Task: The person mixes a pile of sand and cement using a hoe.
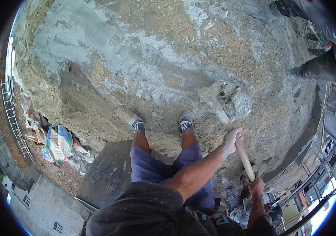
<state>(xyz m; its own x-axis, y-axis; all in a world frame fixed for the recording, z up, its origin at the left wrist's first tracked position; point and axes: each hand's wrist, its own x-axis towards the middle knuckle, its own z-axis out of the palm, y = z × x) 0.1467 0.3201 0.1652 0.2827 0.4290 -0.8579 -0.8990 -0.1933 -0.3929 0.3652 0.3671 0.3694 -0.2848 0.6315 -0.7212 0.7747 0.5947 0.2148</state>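
Note:
A shovel (245,158) with a pale wooden handle slants across the right of the view. My left hand (232,140) is wrapped round the handle partway down, nearer the blade. Behind it, my right hand (257,185) grips the rear end of the handle. At the far end, a lump of grey, damp-looking mix (237,103) covers most of the blade, whose edges are hard to make out. Under and around it spreads a wide heap of brown sand with grey cement powder (148,67) on top. My shoes stand at the heap's near edge.
Other people's legs (319,67) stand on the right of the heap. Another person (235,200) is partly visible near my right hand. Crumpled bags (58,144) and rubble lie left, beside a dark board (105,169). A ladder (13,120) stands farther left; metal railings (321,157) are at right.

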